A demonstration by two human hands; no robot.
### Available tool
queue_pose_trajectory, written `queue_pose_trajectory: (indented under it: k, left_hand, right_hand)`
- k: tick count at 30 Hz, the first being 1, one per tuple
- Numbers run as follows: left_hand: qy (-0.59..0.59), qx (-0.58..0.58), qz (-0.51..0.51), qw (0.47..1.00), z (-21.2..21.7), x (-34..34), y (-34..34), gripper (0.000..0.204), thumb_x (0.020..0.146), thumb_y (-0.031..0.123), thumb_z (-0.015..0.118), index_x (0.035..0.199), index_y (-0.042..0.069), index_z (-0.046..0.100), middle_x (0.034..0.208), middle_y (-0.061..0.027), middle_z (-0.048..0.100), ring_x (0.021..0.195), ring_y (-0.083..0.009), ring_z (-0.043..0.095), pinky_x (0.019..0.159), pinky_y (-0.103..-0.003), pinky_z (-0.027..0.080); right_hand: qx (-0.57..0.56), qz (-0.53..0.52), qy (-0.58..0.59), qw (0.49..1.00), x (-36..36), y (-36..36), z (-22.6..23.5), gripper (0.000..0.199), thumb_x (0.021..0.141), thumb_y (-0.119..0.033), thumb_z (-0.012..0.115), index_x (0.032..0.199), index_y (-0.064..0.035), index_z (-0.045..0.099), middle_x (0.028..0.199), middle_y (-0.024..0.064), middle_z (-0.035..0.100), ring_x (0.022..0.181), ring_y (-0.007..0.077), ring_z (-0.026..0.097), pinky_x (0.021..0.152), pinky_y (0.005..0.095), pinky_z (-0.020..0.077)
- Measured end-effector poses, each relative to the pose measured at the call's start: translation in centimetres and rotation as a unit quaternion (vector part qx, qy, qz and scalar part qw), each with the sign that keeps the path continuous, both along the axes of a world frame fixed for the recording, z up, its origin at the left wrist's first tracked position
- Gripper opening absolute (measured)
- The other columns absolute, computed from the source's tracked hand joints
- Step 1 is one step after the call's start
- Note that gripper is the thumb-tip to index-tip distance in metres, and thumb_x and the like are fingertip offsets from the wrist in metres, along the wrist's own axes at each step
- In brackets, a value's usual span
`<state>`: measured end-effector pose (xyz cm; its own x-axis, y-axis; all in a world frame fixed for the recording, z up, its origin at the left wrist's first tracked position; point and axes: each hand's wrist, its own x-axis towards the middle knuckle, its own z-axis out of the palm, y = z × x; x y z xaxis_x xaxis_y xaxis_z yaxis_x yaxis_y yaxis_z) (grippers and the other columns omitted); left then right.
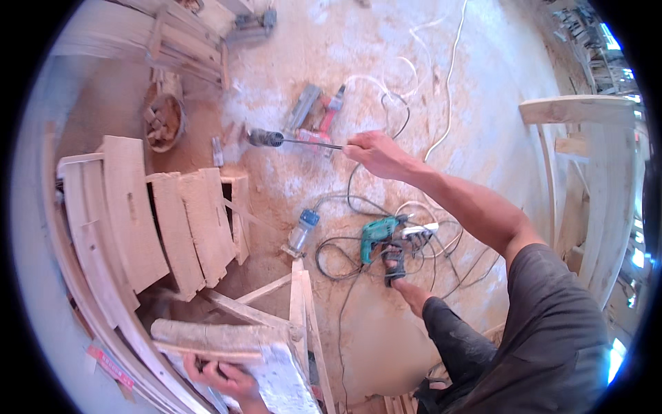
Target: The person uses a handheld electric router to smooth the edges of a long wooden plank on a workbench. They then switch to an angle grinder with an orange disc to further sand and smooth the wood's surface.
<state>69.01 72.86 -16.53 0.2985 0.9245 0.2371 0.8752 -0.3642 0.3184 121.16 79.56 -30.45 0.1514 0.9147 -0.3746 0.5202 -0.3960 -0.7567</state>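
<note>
A: Log it left to right. Far side first?

B: Pale boards [131, 207] in a row. Below them, the left hand [231, 379] at a thick wooden piece [214, 334], fingers curled by its edge. Something dark shows among them. How far the grip is closed, and on what: cannot tell.

A: Next along?

B: Black tool [265, 138], rounded body, out over the floor near a red power tool [331, 121]. A thin dark line [314, 143] runs straight from it to the right hand [372, 153], whose fingers are closed on the near end. Below, a blue-capped tool [303, 231]; further right, a green drill [376, 236] among loops of cable [334, 257].

A: Step in hand?

B: My judgement: the black tool is being handled at arm's reach by that line. The next move calls for a firm right hold and a path clear of the other tools and cables.

A: Unclear points?

B: Line could be cord or rod. Far end of the black tool is blurred; resting or hanging, cannot tell. Right palm hidden. Left forearm cut off by the lower edge.
</note>
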Motion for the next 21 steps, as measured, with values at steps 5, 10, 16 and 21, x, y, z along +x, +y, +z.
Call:
queue_pose_trajectory:
  k: [5, 10, 16, 21]
  left_hand:
    - [-0.01, 0.03, -0.023, 0.999, 0.4, 0.2, 0.1, 0.01, 0.099, 0.01, 0.046, 0.094, 0.001, 0.045, 0.143, -0.0274, 0.043, 0.133, -0.0437, 0.042, 0.113, -0.056, 0.031]
    - [0.047, 0.083, -0.016, 0.995, 0.8, 0.6, 0.1, 0.014, 0.094, 0.014, 0.052, 0.1, 0.001, 0.051, 0.143, -0.0239, 0.046, 0.135, -0.0417, 0.042, 0.113, -0.061, 0.029]
    - [-0.259, -0.011, 0.188, 0.947, 0.6, 16.8, -13.3, 0.031, 0.09, 0.02, 0.059, 0.11, -0.003, 0.06, 0.115, -0.021, 0.06, 0.107, -0.0402, 0.055, 0.101, -0.051, 0.043]
    - [-0.535, -0.779, 0.173, 0.279, 11.4, 33.5, -32.0, 0.079, 0.1, 0.051, 0.051, 0.15, -0.006, 0.028, 0.129, -0.0319, 0.054, 0.108, -0.0462, 0.06, 0.101, -0.062, 0.047]
  right_hand:
    - [0.11, 0.044, -0.008, 0.993, -0.3, 1.9, 17.1, 0.033, 0.093, -0.026, 0.058, 0.08, 0.0046, 0.057, 0.072, 0.0217, 0.053, 0.069, 0.0372, 0.053, 0.068, 0.0471, 0.044]
    - [0.226, 0.137, -0.114, 0.958, 2.8, -8.3, 33.6, 0.025, 0.091, -0.018, 0.061, 0.078, 0.0022, 0.056, 0.07, 0.02, 0.049, 0.068, 0.0361, 0.052, 0.062, 0.0446, 0.041]
    - [0.125, 0.085, -0.149, 0.977, -0.2, -27.5, 52.7, 0.02, 0.09, -0.013, 0.067, 0.079, 0.0007, 0.059, 0.069, 0.019, 0.053, 0.059, 0.0363, 0.051, 0.055, 0.0422, 0.0408]
    - [0.208, 0.095, -0.265, 0.937, -4.7, -44.1, 60.6, 0.015, 0.085, -0.008, 0.071, 0.077, -0.0005, 0.061, 0.067, 0.015, 0.055, 0.056, 0.0359, 0.056, 0.053, 0.043, 0.0419]
